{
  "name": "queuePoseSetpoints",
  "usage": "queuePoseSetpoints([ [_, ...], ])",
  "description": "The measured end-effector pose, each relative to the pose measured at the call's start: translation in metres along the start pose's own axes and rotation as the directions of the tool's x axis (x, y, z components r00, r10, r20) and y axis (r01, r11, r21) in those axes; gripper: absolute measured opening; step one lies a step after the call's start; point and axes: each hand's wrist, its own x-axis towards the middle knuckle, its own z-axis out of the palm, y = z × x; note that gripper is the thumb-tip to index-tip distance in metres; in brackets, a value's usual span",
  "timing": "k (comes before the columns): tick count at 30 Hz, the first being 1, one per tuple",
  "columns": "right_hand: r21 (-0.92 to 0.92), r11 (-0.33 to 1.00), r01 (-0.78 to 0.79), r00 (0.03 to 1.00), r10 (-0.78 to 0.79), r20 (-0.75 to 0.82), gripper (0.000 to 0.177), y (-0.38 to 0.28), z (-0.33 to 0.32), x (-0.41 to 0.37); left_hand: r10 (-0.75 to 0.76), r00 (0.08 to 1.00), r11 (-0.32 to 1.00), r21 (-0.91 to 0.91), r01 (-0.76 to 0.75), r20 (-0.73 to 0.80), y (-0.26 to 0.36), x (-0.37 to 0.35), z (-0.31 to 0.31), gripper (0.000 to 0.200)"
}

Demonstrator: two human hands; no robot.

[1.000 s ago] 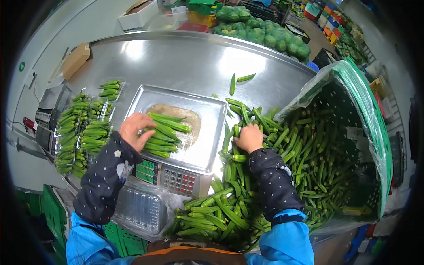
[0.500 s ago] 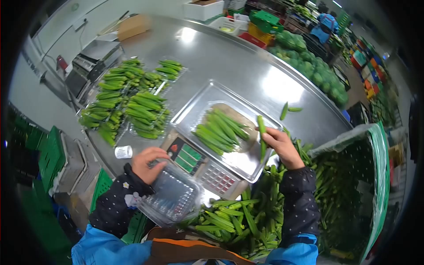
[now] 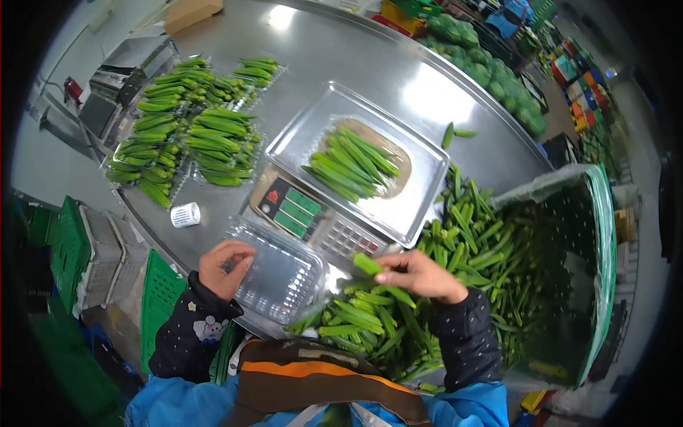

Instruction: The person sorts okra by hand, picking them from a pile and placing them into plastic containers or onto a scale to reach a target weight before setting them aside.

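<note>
My right hand [image 3: 420, 274] pinches a green okra pod [image 3: 367, 264] above a loose okra heap [image 3: 356, 315] near my body. My left hand [image 3: 226, 267] is at the left edge of a stack of clear plastic trays [image 3: 277, 274], thumb and fingers apart, nothing visible between them. Okra pods [image 3: 348, 160] lie side by side in a clear tray on the metal pan [image 3: 424, 153] of a scale. The scale's panel [image 3: 290, 208] has green displays, with a keypad [image 3: 348, 238] beside it.
Packed okra trays [image 3: 220, 139] stand at the left of the metal table [image 3: 284, 53], near a white roll [image 3: 186, 215]. A lined crate [image 3: 601, 213] of okra is at the right. Beyond are round green vegetables [image 3: 491, 67] and a person in blue [image 3: 509, 18].
My right hand has moved from the pan's right edge down and left over the near okra, holding a pod. My left hand is slightly lower. The view has tilted down.
</note>
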Motion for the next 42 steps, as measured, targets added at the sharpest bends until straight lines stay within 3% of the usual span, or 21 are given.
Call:
queuePoseSetpoints([
  [2, -0.13, 0.989, -0.064, 0.997, 0.056, -0.062, 0.037, 0.014, 0.021, -0.018, 0.024, 0.999, 1.0, -0.02, -0.023, 0.047, 0.019, 0.007, 0.019, 0.015],
  [4, -0.418, 0.908, 0.015, 0.952, -0.142, -0.273, 0.035, 0.024, 0.035, -0.035, 0.348, 0.92, 0.933, 0.029, -0.359, 0.18, 0.039, 0.015, 0.046, 0.021],
  [6, -0.128, 0.992, 0.024, 0.777, -0.098, -0.621, 0.029, 0.038, 0.025, -0.051, 0.423, 0.823, 0.884, 0.026, -0.466, 0.38, 0.047, 0.013, 0.08, 0.033],
  [7, 0.179, 0.981, 0.068, 0.713, 0.078, -0.697, 0.021, 0.032, 0.01, -0.062, 0.432, 0.816, 0.881, 0.017, -0.474, 0.384, 0.05, 0.01, 0.095, 0.033],
  [9, 0.126, 0.983, 0.135, 0.509, 0.04, -0.86, 0.011, 0.073, -0.031, -0.077, 0.446, 0.71, 0.82, 0.07, -0.569, 0.545, 0.05, 0.003, 0.122, 0.043],
  [10, 0.024, 0.995, 0.1, 0.397, -0.018, -0.917, 0.011, 0.101, -0.053, -0.081, 0.461, 0.701, 0.811, 0.061, -0.581, 0.545, 0.045, -0.002, 0.131, 0.043],
  [12, -0.202, 0.931, -0.305, 0.333, -0.095, -0.938, 0.023, 0.136, -0.085, -0.085, 0.376, 0.658, 0.829, 0.081, -0.553, 0.652, 0.033, -0.012, 0.144, 0.049],
  [15, -0.28, 0.89, -0.359, 0.469, -0.087, -0.879, 0.034, 0.118, -0.085, -0.067, 0.362, 0.677, 0.855, 0.06, -0.514, 0.64, 0.038, -0.013, 0.143, 0.046],
  [16, -0.414, 0.848, -0.331, 0.5, -0.215, -0.839, 0.031, 0.125, -0.084, -0.057, 0.343, 0.7, 0.88, 0.045, -0.472, 0.626, 0.04, -0.012, 0.141, 0.045],
  [18, -0.524, 0.778, -0.347, 0.559, -0.277, -0.782, 0.029, 0.14, -0.088, -0.044, 0.313, 0.711, 0.885, 0.079, -0.46, 0.629, 0.045, -0.011, 0.134, 0.041],
  [20, -0.545, 0.799, -0.253, 0.494, -0.377, -0.783, 0.023, 0.139, -0.093, -0.045, 0.32, 0.764, 0.907, 0.051, -0.418, 0.56, 0.047, -0.007, 0.126, 0.042],
  [21, -0.27, 0.961, -0.051, 0.514, -0.207, -0.832, 0.021, 0.139, -0.096, -0.047, 0.339, 0.792, 0.911, 0.035, -0.412, 0.509, 0.051, -0.006, 0.122, 0.037],
  [22, 0.058, 0.989, 0.135, 0.572, -0.031, -0.82, 0.021, 0.136, -0.096, -0.048, 0.333, 0.797, 0.913, 0.039, -0.407, 0.504, 0.05, -0.005, 0.122, 0.037],
  [24, 0.305, 0.9, 0.311, 0.66, 0.026, -0.751, 0.021, 0.114, -0.09, -0.053, 0.31, 0.857, 0.944, -0.028, -0.328, 0.412, 0.045, -0.007, 0.119, 0.032],
  [26, 0.646, 0.628, 0.434, 0.841, -0.025, -0.54, 0.021, 0.114, -0.093, -0.057, 0.318, 0.868, 0.942, -0.026, -0.334, 0.381, 0.052, -0.008, 0.12, 0.028],
  [29, 0.743, 0.513, 0.43, 0.872, -0.022, -0.489, 0.019, 0.09, -0.082, -0.046, 0.293, 0.882, 0.954, -0.057, -0.294, 0.368, 0.058, -0.009, 0.117, 0.027],
  [33, 0.689, 0.624, 0.369, 0.897, -0.045, -0.44, 0.016, 0.051, -0.079, -0.01, 0.276, 0.894, 0.961, -0.068, -0.269, 0.352, 0.053, -0.012, 0.112, 0.024],
  [36, 0.33, 0.899, 0.287, 0.852, -0.082, -0.517, 0.014, 0.014, -0.074, 0.041, 0.26, 0.903, 0.965, -0.113, -0.235, 0.343, 0.045, -0.014, 0.109, 0.023],
  [38, 0.042, 0.962, 0.271, 0.828, -0.211, -0.519, 0.014, -0.023, -0.067, 0.071, 0.238, 0.914, 0.971, -0.106, -0.215, 0.329, 0.043, -0.017, 0.105, 0.023],
  [40, -0.1, 0.965, 0.241, 0.835, -0.258, -0.486, 0.015, -0.033, -0.071, 0.105, 0.239, 0.91, 0.969, -0.146, -0.2, 0.338, 0.037, -0.019, 0.105, 0.022],
  [42, 0.296, 0.916, 0.27, 0.942, -0.188, -0.276, 0.017, -0.044, -0.074, 0.116, 0.235, 0.919, 0.969, -0.154, -0.195, 0.317, 0.04, -0.018, 0.098, 0.022],
])
